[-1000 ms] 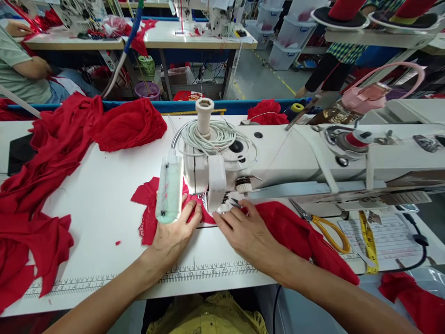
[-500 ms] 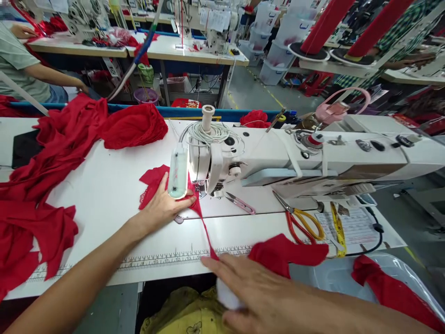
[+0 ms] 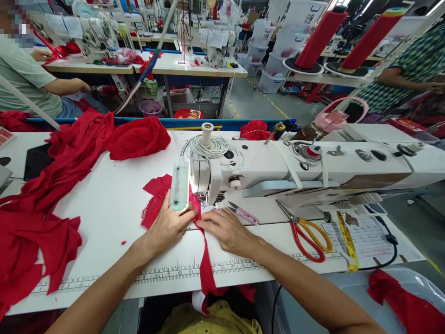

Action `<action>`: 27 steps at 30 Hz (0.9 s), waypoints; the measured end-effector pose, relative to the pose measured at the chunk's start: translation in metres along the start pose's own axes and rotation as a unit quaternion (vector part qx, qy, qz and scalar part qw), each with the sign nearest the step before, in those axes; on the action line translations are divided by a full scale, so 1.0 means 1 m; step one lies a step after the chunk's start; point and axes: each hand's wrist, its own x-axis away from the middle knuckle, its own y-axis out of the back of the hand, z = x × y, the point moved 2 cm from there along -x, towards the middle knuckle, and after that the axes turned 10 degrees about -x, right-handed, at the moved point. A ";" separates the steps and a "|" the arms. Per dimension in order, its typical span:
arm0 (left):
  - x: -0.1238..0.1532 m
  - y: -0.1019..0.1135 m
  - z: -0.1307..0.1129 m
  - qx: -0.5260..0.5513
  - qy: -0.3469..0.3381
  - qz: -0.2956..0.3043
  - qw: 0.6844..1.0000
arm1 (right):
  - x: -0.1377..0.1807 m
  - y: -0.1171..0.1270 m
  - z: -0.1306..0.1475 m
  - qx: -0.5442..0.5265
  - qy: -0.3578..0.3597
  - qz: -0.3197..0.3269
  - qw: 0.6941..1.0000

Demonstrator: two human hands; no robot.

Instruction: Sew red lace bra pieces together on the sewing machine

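Observation:
My left hand (image 3: 170, 225) rests on a red fabric piece (image 3: 153, 208) with a lacy edge, its thumb and fingertips closed on the cloth just left of the presser foot (image 3: 203, 196). My right hand (image 3: 229, 232) is right beside it, fingertips pinching the same cloth's edge at the front of the sewing machine (image 3: 264, 155). From between the hands a narrow red strip (image 3: 206, 266) hangs over the table's front edge, with a white part at its lower end. A pale green guard (image 3: 180, 185) hides some of the left fingers.
Pink-handled thread snips (image 3: 245, 214) and orange-and-yellow scissors (image 3: 308, 236) lie right of my right hand. Red fabric heaps (image 3: 66, 162) cover the table's left side. A clear plastic bin (image 3: 295, 297) stands at lower right. Other people sit at machines beyond.
My right hand has moved from the table's front edge up and left to the cloth near the presser foot. The red strip now hangs down in front; my left hand stays on the fabric.

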 end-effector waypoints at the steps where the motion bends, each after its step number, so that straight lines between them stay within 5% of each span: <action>1: 0.000 0.000 0.000 0.006 0.009 -0.003 1.000 | 0.001 -0.002 0.002 0.004 0.018 -0.002 1.000; 10: -0.001 -0.001 -0.005 -0.038 -0.026 0.028 0.999 | 0.009 0.003 0.004 0.027 0.041 -0.019 0.999; 19: 0.001 -0.005 -0.015 -0.150 -0.069 -0.007 0.986 | 0.011 0.004 0.004 0.021 0.035 -0.033 0.999; 27: -0.007 -0.015 -0.003 -0.162 -0.040 -0.014 0.986 | 0.009 0.000 -0.006 0.048 0.000 -0.014 0.999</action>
